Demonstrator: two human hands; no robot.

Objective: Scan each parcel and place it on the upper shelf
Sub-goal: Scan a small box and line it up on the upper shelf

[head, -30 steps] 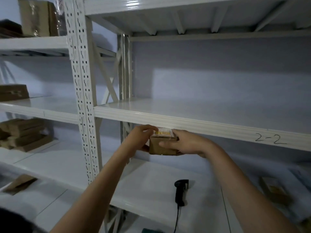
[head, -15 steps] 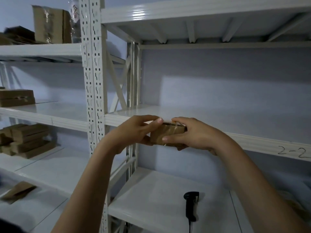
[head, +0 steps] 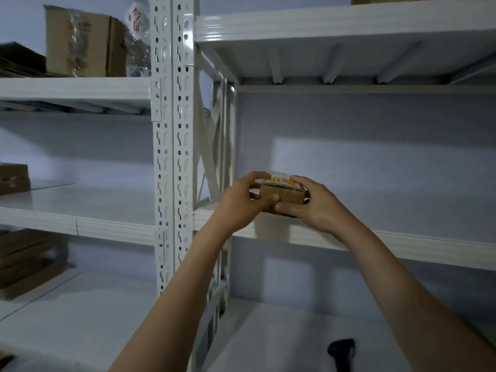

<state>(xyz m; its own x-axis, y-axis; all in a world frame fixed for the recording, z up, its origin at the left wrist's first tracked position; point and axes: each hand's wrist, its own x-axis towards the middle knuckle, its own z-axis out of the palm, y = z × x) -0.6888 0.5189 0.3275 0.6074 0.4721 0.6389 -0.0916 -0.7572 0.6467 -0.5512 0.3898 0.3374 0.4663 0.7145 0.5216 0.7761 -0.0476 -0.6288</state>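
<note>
A: What do the racks hold?

B: On the high left shelf (head: 75, 87) a tall taped carton (head: 83, 41) stands upright, with a clear plastic bag (head: 137, 30) with red print just beside it, against the perforated upright post (head: 173, 130). Darker flat cardboard (head: 18, 60) lies at the far left of that same shelf. One level down on the left, a small brown box (head: 13, 178) sits at the frame edge, and below that is a stack of flat cartons (head: 26, 267). A black scanner (head: 342, 347) lies on the lower shelf (head: 281, 331) of the right bay, only its head in view.

A: And the parcel?

B: The parcel (head: 283, 196), a small brown cardboard box with a yellow-and-red label on top, is at the front left corner of the upper shelf (head: 402, 245) in the right bay, just over its front lip. Whether its base touches the shelf cannot be told; the hands hide the underside.

A: How does it lie?

B: Flat and level, label up. Its long axis runs left to right, roughly along the shelf's front edge, and a long side face turns toward the camera.

A: The hands?

B: Both grip it. The left hand (head: 241, 202) curls round the left end, thumb on the near face and fingers over the top. The right hand (head: 314, 208) wraps the right end, thumb low on the near face.
</note>
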